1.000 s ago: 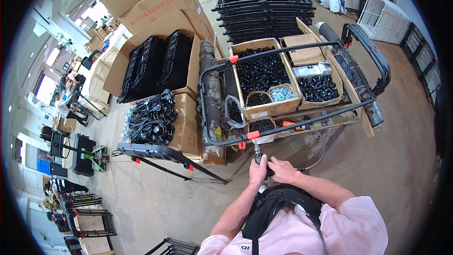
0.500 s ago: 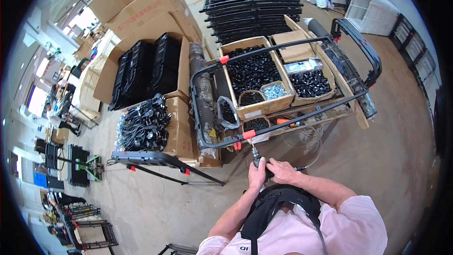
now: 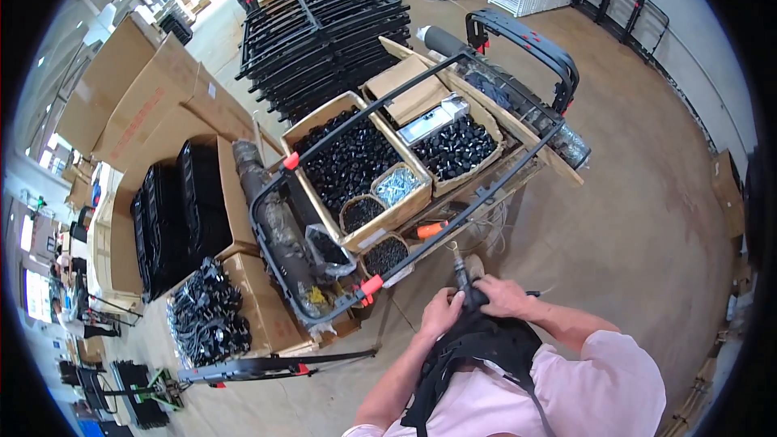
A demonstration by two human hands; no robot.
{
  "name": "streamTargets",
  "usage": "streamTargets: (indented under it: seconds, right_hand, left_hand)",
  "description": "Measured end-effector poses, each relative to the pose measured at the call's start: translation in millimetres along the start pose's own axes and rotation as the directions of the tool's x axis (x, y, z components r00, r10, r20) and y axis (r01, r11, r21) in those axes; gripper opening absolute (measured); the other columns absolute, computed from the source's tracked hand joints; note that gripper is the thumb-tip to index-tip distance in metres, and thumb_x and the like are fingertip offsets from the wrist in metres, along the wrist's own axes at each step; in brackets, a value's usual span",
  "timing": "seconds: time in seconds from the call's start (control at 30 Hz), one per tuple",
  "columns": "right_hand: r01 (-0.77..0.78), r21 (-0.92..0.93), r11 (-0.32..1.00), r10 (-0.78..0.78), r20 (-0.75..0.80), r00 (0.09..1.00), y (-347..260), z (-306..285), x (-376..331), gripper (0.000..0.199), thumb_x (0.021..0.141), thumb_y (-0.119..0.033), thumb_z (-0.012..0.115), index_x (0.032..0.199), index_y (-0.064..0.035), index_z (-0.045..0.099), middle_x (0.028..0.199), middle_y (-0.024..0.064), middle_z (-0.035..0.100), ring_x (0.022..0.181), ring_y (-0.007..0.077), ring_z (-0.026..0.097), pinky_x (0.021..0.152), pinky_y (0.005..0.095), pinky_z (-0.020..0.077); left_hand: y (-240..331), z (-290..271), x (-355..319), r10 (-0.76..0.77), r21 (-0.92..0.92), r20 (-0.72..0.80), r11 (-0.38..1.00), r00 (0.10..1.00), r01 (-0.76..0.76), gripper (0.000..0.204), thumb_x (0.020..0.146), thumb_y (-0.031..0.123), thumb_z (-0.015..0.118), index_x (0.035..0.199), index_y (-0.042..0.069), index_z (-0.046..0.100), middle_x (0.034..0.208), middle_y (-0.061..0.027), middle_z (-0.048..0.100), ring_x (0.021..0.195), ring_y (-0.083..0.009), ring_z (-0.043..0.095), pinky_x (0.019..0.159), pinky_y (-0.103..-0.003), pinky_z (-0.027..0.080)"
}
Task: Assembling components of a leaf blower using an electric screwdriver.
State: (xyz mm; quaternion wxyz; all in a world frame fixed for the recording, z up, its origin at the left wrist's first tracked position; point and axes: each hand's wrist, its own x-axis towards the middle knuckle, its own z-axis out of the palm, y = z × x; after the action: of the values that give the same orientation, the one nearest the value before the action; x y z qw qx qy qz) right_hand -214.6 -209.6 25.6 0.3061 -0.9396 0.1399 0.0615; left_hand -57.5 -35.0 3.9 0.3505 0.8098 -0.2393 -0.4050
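Note:
A dark power screwdriver (image 3: 464, 277) with a metal nose and a thin bit points away from me, close to my body. My right hand (image 3: 502, 297) is closed round its back part, where a hose fitting shows beside the wrist. My left hand (image 3: 442, 311) is closed against the tool's left side, its thumb along the body; the fingertips are partly hidden. Past the tool's tip, and apart from it, lies the near bar of a black tubular frame (image 3: 463, 218). A red clip (image 3: 371, 286) sits at that frame's near left corner.
Under the frame stand a wooden box of black plastic parts (image 3: 344, 148), a small box of silvery screws (image 3: 396, 186) and a bin of small dark pieces (image 3: 386, 256). An orange-handled tool (image 3: 431, 230) lies nearby. Cartons (image 3: 256, 299) stand left; stacked black frames (image 3: 324, 40) are behind.
The view has swung right, so the bench and boxes sit further left. The screwdriver's tip, earlier at the red clip on the near bar, is now away from it. Both hands keep their hold.

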Motion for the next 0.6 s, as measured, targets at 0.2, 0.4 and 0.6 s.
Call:
streamTargets:
  seconds: [0.2,0.4,0.6]
  right_hand:
    - [-0.366,0.051,0.929,0.368,-0.217,0.904,141,-57,57,0.061,0.080,-0.025,0.075,0.135,-0.0025,0.059,0.126,0.0230,0.063,0.114,0.0440,0.066,0.096,0.0517,0.0567]
    - [-0.557,0.092,0.825,0.563,-0.211,0.799,275,-101,141,0.073,0.084,-0.021,0.073,0.149,-0.0020,0.046,0.131,0.0289,0.059,0.115,0.0477,0.065,0.098,0.0530,0.0563]
    - [-0.650,0.028,0.759,0.649,-0.103,0.753,350,-113,208,0.070,0.086,-0.017,0.072,0.149,-0.0031,0.045,0.141,0.0285,0.054,0.123,0.0460,0.063,0.099,0.0539,0.0572]
  left_hand:
    - [112,-34,88,0.446,0.057,-0.088,0.895,0.891,-0.442,0.027,0.102,0.024,0.067,0.119,0.004,0.073,0.112,-0.0170,0.073,0.102,-0.0328,0.072,0.091,-0.041,0.057]
    - [179,-39,259,0.532,0.352,-0.229,0.826,0.815,-0.440,0.018,0.096,0.020,0.070,0.105,0.005,0.076,0.102,-0.0173,0.071,0.100,-0.0381,0.067,0.090,-0.049,0.053]
    - [186,-48,404,0.473,0.858,-0.227,0.510,0.851,-0.054,0.031,0.095,0.021,0.066,0.123,0.008,0.067,0.116,-0.0159,0.070,0.111,-0.0334,0.066,0.105,-0.050,0.043]
